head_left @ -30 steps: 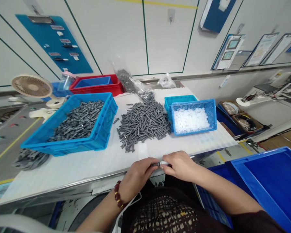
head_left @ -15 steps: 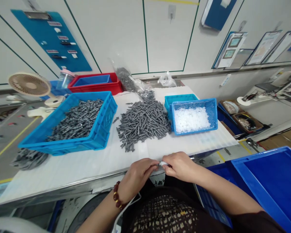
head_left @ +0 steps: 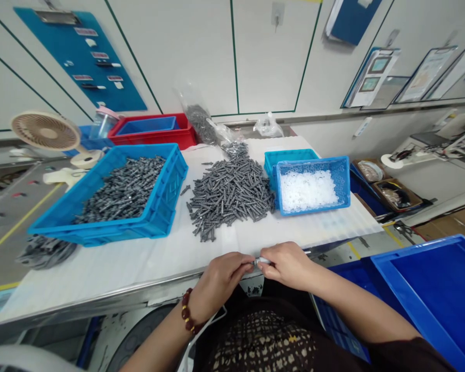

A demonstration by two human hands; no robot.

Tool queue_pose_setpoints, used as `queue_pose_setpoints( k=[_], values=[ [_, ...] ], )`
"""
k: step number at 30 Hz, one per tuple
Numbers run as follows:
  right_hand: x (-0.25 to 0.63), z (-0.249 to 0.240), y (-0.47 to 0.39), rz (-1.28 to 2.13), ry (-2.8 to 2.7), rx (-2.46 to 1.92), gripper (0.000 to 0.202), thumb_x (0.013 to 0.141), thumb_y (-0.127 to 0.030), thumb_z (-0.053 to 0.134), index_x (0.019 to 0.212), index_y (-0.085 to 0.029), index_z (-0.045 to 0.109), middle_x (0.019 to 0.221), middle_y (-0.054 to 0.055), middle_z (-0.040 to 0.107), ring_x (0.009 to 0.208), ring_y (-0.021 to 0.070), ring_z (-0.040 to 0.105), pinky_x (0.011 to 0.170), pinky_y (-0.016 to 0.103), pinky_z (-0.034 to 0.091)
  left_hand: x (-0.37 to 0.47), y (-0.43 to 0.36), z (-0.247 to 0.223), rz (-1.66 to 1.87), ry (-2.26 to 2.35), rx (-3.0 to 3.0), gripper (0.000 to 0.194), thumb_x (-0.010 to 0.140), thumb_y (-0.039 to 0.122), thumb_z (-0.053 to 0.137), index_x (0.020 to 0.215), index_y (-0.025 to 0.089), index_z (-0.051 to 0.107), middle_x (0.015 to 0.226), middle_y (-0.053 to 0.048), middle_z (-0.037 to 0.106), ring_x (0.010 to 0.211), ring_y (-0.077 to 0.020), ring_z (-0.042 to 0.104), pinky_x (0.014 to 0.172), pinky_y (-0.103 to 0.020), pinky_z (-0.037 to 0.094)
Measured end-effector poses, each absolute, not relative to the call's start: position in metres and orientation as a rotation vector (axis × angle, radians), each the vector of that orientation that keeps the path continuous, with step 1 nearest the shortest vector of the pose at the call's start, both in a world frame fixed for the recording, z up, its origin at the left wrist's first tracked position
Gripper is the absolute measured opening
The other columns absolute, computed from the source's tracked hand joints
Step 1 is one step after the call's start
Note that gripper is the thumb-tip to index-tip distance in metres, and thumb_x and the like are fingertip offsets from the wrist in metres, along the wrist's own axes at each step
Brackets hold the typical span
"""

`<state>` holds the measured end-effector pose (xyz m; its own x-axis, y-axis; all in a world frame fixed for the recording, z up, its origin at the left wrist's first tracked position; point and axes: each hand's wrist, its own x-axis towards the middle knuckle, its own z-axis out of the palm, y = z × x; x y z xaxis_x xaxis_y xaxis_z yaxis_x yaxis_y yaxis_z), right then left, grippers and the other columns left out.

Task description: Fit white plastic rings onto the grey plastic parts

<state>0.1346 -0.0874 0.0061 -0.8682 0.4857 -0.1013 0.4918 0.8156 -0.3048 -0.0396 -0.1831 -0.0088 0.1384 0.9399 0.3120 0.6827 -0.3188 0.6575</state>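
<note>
At the table's front edge my two hands meet, fingertips almost touching. My left hand (head_left: 227,274) is closed in a pinch on a small grey part, of which only the end shows; its kind is mostly hidden by the fingers. My right hand (head_left: 289,262) is wrapped round a slim white tool (head_left: 263,261), whose end meets the grey part. A thin metal tip pokes out on the right side of this hand. Behind the hands lies a heap of grey ribbed plastic plugs (head_left: 232,191). To its right, a tilted blue bin (head_left: 343,181) holds small white rings.
A large blue crate (head_left: 170,194) of grey parts stands on the left, near a fan (head_left: 46,132). A red crate (head_left: 182,137) and a plastic bag of grey parts (head_left: 201,124) sit at the back. Deep blue trays (head_left: 430,289) are at lower right.
Both hands keep their grip, fingertips together, in almost the same place. The view has shifted very slightly; the heap and bins look the same.
</note>
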Motion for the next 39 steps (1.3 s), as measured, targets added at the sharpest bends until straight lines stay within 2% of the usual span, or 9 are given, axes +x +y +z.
queue_pose_setpoints(
  k=[9,14,17,20,23,27,32,39],
  values=[
    [0.134,-0.001,-0.082,-0.534,2.944,0.987,0.028,0.085,-0.04,0.049,0.072,-0.018,0.062,0.066,0.003,0.065,0.061,0.015,0.056,0.053,0.025,0.021,-0.044,-0.185,-0.013,1.026,1.599,1.874,0.016,0.087,0.024,0.05,0.092,0.017,0.063,0.078,-0.005,0.07,0.074,-0.0155,0.066,0.069,-0.024,0.052],
    [0.141,-0.006,-0.071,-0.713,2.873,1.055,0.03,0.09,-0.037,0.04,0.071,-0.019,0.055,0.062,0.0,0.058,0.058,0.0129,0.049,0.052,0.024,0.019,-0.068,-0.168,-0.015,0.99,1.731,1.551,0.01,0.081,0.015,0.044,0.086,0.017,0.052,0.078,-0.002,0.066,0.07,-0.0142,0.063,0.063,-0.025,0.05],
    [0.142,-0.006,-0.068,-0.814,2.883,1.041,0.026,0.092,-0.034,0.036,0.079,-0.019,0.053,0.066,0.0,0.057,0.061,0.0137,0.05,0.054,0.023,0.022,-0.08,-0.139,-0.012,0.622,2.118,1.812,0.018,0.079,0.012,0.043,0.094,0.018,0.052,0.085,-0.003,0.064,0.077,-0.0166,0.061,0.073,-0.03,0.048],
    [0.143,-0.007,-0.067,-0.873,2.919,1.014,0.023,0.093,-0.032,0.033,0.088,-0.02,0.052,0.071,0.001,0.058,0.064,0.0145,0.051,0.057,0.023,0.025,-0.082,-0.111,-0.014,0.113,2.313,2.059,0.014,0.081,0.018,0.048,0.091,0.016,0.057,0.092,-0.009,0.064,0.09,-0.0226,0.059,0.08,-0.033,0.045],
    [0.144,-0.007,-0.067,-0.894,2.925,1.03,0.022,0.094,-0.031,0.032,0.092,-0.02,0.052,0.073,0.001,0.059,0.065,0.0146,0.051,0.058,0.023,0.026,-0.077,-0.096,-0.02,-0.027,2.327,2.091,0.014,0.082,0.013,0.045,0.083,0.013,0.06,0.086,-0.013,0.064,0.087,-0.026,0.06,0.075,-0.035,0.046],
    [0.145,-0.006,-0.066,-0.875,2.919,1.056,0.021,0.093,-0.03,0.035,0.092,-0.019,0.053,0.074,0.002,0.06,0.066,0.0144,0.051,0.058,0.023,0.025,-0.072,-0.096,-0.025,-0.091,2.367,2.1,0.023,0.082,0.006,0.038,0.083,0.011,0.06,0.084,-0.015,0.062,0.085,-0.0277,0.06,0.068,-0.035,0.047],
    [0.148,-0.006,-0.066,-0.826,2.895,1.13,0.021,0.091,-0.029,0.038,0.085,-0.019,0.055,0.07,0.001,0.059,0.062,0.0134,0.048,0.056,0.023,0.022,-0.075,-0.106,-0.02,0.006,2.423,2.103,0.02,0.086,0.016,0.039,0.085,0.013,0.059,0.093,-0.013,0.059,0.085,-0.0245,0.06,0.072,-0.034,0.048],
    [0.147,-0.005,-0.067,-0.857,2.921,1.052,0.021,0.092,-0.029,0.037,0.087,-0.019,0.055,0.071,0.0,0.058,0.063,0.013,0.048,0.057,0.023,0.023,-0.07,-0.137,-0.025,0.854,1.993,2.079,0.02,0.086,0.023,0.045,0.099,0.016,0.058,0.095,-0.008,0.067,0.088,-0.0201,0.063,0.081,-0.031,0.049]
  ],
)
